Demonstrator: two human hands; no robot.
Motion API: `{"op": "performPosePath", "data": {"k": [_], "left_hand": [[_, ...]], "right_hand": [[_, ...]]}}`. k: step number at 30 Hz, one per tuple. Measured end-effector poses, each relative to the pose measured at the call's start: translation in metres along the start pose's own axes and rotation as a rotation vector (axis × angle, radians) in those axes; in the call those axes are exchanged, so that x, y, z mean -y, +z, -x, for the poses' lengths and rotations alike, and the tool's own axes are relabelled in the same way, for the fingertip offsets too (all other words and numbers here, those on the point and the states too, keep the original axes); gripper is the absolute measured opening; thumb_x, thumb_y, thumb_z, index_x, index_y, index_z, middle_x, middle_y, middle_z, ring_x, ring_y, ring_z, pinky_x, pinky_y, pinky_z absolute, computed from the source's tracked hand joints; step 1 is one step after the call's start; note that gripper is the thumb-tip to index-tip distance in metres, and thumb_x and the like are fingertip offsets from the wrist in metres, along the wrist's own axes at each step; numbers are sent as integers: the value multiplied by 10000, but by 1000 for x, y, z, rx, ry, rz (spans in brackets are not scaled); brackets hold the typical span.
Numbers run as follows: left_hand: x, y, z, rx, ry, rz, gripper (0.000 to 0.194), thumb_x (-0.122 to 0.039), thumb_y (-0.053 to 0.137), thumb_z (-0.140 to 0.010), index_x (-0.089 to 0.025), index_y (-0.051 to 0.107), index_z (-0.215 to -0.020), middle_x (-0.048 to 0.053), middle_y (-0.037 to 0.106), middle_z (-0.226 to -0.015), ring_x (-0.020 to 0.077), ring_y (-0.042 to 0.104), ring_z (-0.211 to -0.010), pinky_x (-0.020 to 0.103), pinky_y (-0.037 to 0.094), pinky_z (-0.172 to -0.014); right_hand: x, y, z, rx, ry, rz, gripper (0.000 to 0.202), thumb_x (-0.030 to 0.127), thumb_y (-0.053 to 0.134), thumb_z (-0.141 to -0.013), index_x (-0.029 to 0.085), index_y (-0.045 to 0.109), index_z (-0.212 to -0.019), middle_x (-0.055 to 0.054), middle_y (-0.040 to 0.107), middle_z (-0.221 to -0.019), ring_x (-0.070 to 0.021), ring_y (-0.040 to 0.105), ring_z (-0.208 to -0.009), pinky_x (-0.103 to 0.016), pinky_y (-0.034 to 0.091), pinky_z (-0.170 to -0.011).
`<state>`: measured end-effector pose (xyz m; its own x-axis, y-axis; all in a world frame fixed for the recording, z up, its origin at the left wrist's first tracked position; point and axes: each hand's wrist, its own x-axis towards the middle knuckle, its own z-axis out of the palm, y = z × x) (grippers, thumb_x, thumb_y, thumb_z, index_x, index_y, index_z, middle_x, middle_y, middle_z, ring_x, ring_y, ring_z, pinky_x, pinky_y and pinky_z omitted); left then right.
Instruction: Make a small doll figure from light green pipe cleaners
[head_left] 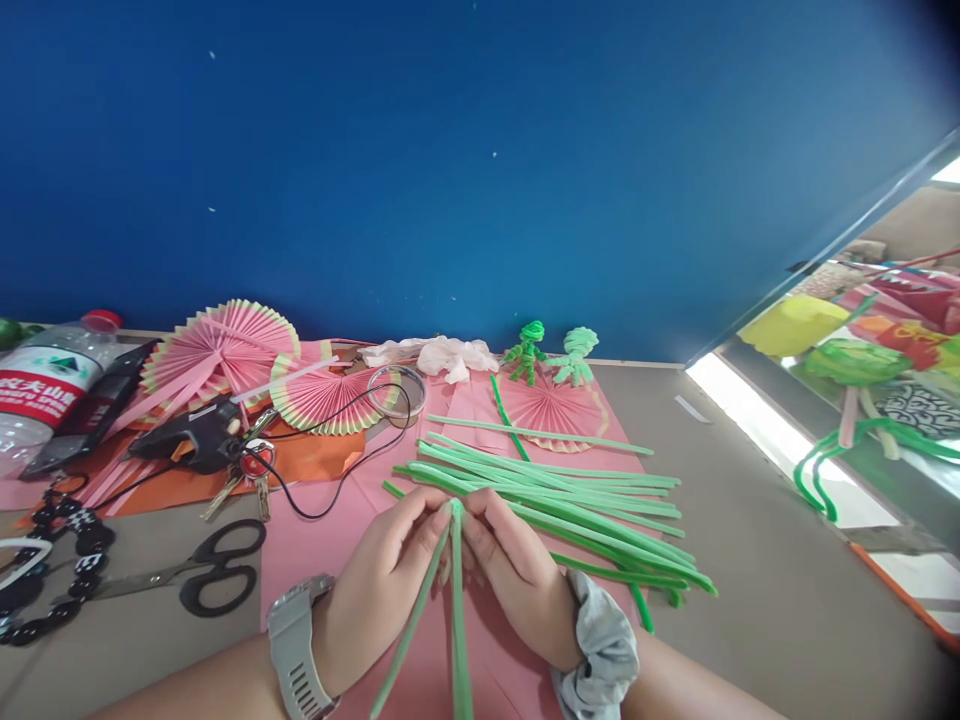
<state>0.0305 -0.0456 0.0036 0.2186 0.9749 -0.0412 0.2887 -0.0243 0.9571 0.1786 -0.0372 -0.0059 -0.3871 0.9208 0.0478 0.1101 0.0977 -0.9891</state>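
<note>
Between my two hands, over the pink paper (pixel 300 560), light green pipe cleaners (pixel 458 640) are pinched near their top end. My left hand (pixel 382 570), with a grey watch on its wrist, closes thumb and fingers on the left side of that end. My right hand (pixel 517 580), a grey scrunchie at its wrist, pinches it from the right. The lower lengths hang down toward me, spread into a narrow V. Just beyond my hands lies a loose pile of light and darker green pipe cleaners (pixel 555 490). Two small twisted green pipe-cleaner figures (pixel 529 350) stand at the back.
Pleated pink paper fans (pixel 225 350) lie against the blue panel (pixel 450 170). Left are black scissors (pixel 217 570), a black glue gun (pixel 195 435), keys (pixel 262 495), a beaded bracelet (pixel 90 540) and a water bottle (pixel 45 380). A tape roll (pixel 396 392) sits behind the pile.
</note>
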Motion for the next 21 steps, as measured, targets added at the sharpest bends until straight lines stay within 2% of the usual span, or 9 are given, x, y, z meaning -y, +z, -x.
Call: {"op": "performPosePath", "data": {"k": [3,9,12,15,18,21], "left_hand": [[1,2,1,0,-11,-27,170,-315,351,-897,-232,474,-814,-49,484,-593,109,457,-499,186,384,-479],[4,2,0,-21,-33,-49,188,-334,371,-888,-219,476,-782,-36,502,-634,107,465,-537,194,391,-520],[3,0,-2,-1,-112,68,206,-369,364,-886,-217,474,-800,-45,467,-611,94,433,-502,186,385,-483],[-1,-1,-2,58,-161,254,187,-371,369,-887,-225,485,-888,-51,457,-616,92,444,-534,178,411,-512],[-7,-2,-1,120,-123,343,184,-342,369,-895,-217,495,-943,-38,503,-674,95,478,-588,190,437,-566],[-8,-2,-1,96,-53,302,181,-301,369,-901,-215,521,-952,-20,562,-763,105,523,-659,209,456,-659]], "right_hand": [[0,0,0,12,-13,7,198,294,354,-916,205,388,-742,55,397,-573,-86,386,-515,-222,334,-516],[-2,0,-2,28,12,-23,209,298,358,-918,198,400,-740,59,403,-557,-76,380,-501,-211,347,-507],[-4,-1,-6,53,60,-143,201,320,356,-918,196,400,-765,69,405,-529,-68,385,-455,-201,353,-465],[-5,0,-8,47,74,-254,161,326,391,-904,191,412,-820,76,432,-513,-61,403,-417,-190,352,-431],[-4,0,-9,27,85,-302,151,330,425,-890,188,418,-837,80,444,-504,-56,406,-405,-183,354,-424],[0,-1,-9,-15,91,-325,148,323,428,-888,192,406,-825,80,457,-493,-59,412,-396,-184,353,-416]]}}
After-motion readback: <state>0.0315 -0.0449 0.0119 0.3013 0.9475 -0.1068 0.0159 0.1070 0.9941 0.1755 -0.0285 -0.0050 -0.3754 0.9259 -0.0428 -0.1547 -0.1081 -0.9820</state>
